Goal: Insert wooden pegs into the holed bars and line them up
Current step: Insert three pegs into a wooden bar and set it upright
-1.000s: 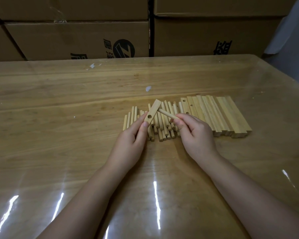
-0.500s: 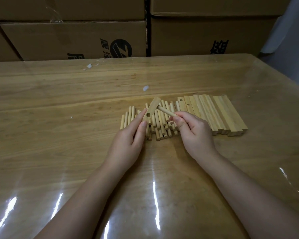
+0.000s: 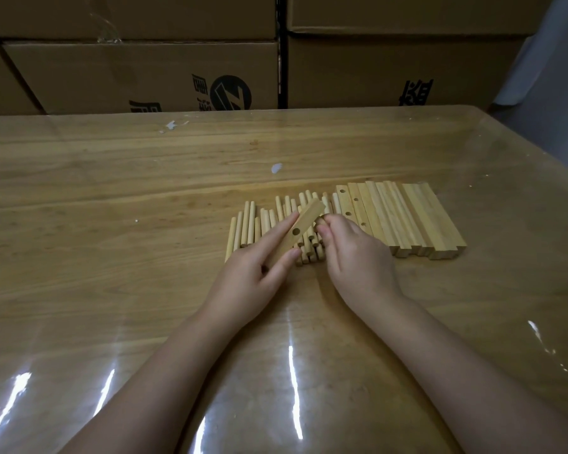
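1. The left grip pinches one holed bar and holds it tilted over the loose pegs.
2. The right grip curls its fingers at the bar's far end. It perhaps holds a peg, but I cannot tell.
3. I judge this as the insertion step. The near hole is empty, so the next move needs a peg pushed in straight.
4. The other bars lie side by side on the desk, just right of the pegs.

Left hand close beside right hand

pegs: pale yellow | bars: light tan, small dark round holes | counter: brown wavy wood lines, white shiny streaks | boxes, top of frame: brown, black print, black round logo
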Action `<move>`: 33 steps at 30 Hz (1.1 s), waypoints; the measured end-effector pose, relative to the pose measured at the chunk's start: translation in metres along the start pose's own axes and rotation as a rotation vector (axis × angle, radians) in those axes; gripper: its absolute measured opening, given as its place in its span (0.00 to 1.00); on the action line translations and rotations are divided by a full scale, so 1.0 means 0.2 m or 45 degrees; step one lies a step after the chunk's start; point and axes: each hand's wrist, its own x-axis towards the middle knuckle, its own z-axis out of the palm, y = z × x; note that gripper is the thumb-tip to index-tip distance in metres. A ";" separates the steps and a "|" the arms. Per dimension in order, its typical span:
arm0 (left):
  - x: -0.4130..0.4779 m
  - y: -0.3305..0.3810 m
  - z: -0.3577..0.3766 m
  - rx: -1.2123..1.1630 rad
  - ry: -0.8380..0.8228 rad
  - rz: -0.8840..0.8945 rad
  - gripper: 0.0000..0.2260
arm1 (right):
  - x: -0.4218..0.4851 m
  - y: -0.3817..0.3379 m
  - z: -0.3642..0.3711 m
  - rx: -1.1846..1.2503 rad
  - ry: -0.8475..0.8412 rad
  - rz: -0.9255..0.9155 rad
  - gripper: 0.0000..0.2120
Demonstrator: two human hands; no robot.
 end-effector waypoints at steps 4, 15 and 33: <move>0.01 0.01 0.00 0.004 0.005 -0.022 0.23 | 0.01 0.01 0.00 0.135 -0.080 0.095 0.10; 0.01 0.01 -0.02 -0.021 -0.061 -0.052 0.19 | 0.04 0.03 -0.05 0.623 -0.343 0.403 0.13; 0.02 0.03 -0.02 -0.480 -0.006 -0.229 0.17 | 0.01 0.01 -0.07 -0.075 -0.193 0.116 0.18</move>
